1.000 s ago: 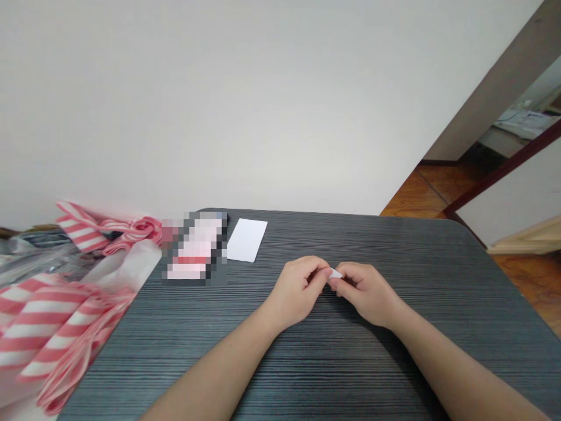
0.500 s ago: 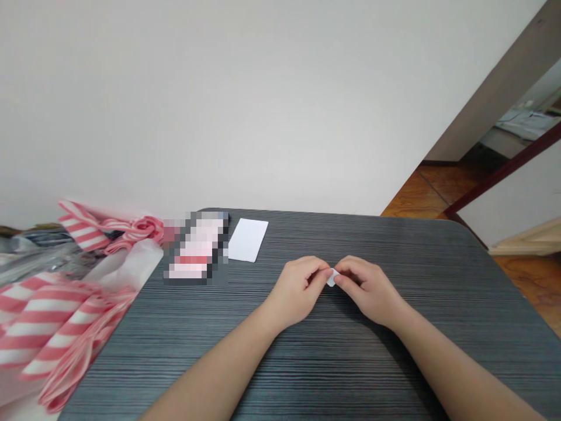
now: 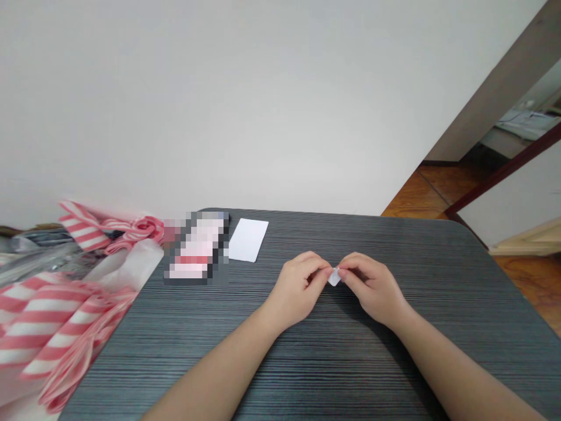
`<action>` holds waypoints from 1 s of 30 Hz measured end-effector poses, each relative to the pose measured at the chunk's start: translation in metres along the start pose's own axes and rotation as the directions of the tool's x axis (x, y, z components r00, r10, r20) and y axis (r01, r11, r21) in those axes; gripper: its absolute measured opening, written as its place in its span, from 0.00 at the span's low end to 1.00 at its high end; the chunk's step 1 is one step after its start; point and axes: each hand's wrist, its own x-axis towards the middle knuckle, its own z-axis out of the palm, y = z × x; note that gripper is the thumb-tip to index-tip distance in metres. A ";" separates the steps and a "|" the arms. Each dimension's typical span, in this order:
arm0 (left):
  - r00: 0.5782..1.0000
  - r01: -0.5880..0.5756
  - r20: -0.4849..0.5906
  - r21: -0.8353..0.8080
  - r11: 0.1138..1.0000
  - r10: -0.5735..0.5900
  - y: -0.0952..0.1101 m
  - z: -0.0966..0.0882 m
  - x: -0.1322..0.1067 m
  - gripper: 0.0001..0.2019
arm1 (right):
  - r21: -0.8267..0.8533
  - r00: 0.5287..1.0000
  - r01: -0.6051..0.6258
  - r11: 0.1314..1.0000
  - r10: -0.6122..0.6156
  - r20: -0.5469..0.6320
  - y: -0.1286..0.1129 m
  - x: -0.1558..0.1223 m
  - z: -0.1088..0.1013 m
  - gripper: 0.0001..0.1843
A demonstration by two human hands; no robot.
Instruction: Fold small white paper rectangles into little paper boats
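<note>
One small white piece (image 3: 334,279) (too small to tell what it is) sits between the left hand (image 3: 299,289) and the right hand (image 3: 373,289), each nearly closed, thumb and fingertips pinching one side of it over the dark tabletop (image 3: 324,362). Striped red-and-white cloth (image 3: 52,318) lies beside the tabletop, to the left. Farther back, a pixelated oblong item (image 3: 197,248) lies just left of a white rectangular sheet (image 3: 248,240). Behind rises a pale wall (image 3: 272,105).
</note>
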 end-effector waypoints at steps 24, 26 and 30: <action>0.934 0.245 -0.048 -0.633 0.734 -0.354 -0.007 0.003 0.004 0.09 | 0.295 0.977 -0.129 0.947 0.173 -0.127 0.005 -0.006 0.004 0.04; 0.936 0.244 -0.046 -0.630 0.737 -0.349 -0.006 0.003 0.004 0.09 | 0.310 0.978 -0.123 0.943 0.167 -0.121 0.005 -0.005 0.004 0.04; 0.939 0.256 -0.039 -0.581 0.772 -0.341 -0.004 0.003 0.003 0.08 | 0.320 0.981 -0.133 0.938 0.171 -0.095 0.008 -0.007 0.005 0.04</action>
